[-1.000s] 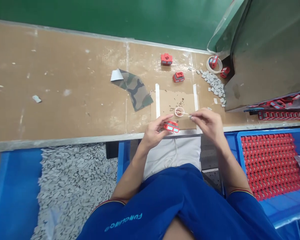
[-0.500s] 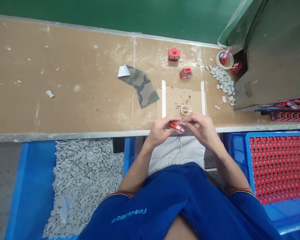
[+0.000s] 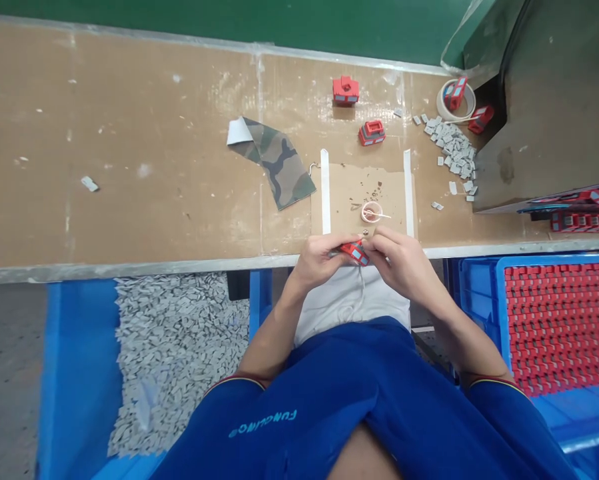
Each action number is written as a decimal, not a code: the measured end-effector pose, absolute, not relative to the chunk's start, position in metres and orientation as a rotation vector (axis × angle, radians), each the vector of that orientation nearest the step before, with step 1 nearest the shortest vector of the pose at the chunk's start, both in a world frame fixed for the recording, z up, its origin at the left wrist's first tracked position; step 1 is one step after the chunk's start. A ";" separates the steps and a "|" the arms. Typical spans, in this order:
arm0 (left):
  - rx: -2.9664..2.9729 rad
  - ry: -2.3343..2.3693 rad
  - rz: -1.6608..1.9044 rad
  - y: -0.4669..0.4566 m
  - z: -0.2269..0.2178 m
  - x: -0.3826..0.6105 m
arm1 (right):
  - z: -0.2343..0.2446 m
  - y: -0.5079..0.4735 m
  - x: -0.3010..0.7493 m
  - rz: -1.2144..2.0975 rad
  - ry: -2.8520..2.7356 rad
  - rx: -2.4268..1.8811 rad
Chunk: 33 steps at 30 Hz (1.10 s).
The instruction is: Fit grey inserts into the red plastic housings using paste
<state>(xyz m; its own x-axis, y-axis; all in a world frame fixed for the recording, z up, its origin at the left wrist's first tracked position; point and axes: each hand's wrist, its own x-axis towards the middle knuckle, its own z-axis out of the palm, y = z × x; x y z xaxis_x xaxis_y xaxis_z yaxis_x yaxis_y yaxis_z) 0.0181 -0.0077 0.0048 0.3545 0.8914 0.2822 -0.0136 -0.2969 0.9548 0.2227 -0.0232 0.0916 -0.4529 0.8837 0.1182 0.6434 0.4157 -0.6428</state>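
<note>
Between my two hands, at the table's front edge, is a small red toy vehicle part (image 3: pixel 355 253) with pale blue window panels. My left hand (image 3: pixel 318 259) is closed on its left end. The fingers of my right hand (image 3: pixel 393 255) are pinched together at its upper right side; whether they hold a small piece there is hidden. Just beyond the hands stands a small round cup (image 3: pixel 372 213) with a thin white stick in it. Dark crumbs lie on the taped cardboard sheet (image 3: pixel 344 183) around the cup.
Two red vehicle parts (image 3: pixel 346 91) stand farther back. A camouflage-patterned piece (image 3: pixel 286 170) lies left of the cardboard. Small grey pieces (image 3: pixel 452 147) are heaped near a tape roll (image 3: pixel 440 100) and a metal box (image 3: pixel 544 120). Blue crates (image 3: pixel 79 373) hold grey pieces and rows of red parts (image 3: pixel 562 327).
The camera view has shifted slightly. My right hand has turned a little, with its fingers drawn closer over the red part. My left hand keeps its hold.
</note>
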 end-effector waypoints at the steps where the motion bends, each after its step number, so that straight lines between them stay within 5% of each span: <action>1: 1.606 0.798 1.110 -0.007 0.005 0.017 | 0.091 -0.024 0.224 0.786 -2.189 -1.279; 25: 1.650 0.715 0.950 -0.006 0.009 0.008 | 0.075 -0.032 0.232 1.662 -1.449 -1.313; 33: 1.462 0.731 0.991 -0.010 0.012 0.010 | 0.077 -0.041 0.232 1.516 -1.476 -1.329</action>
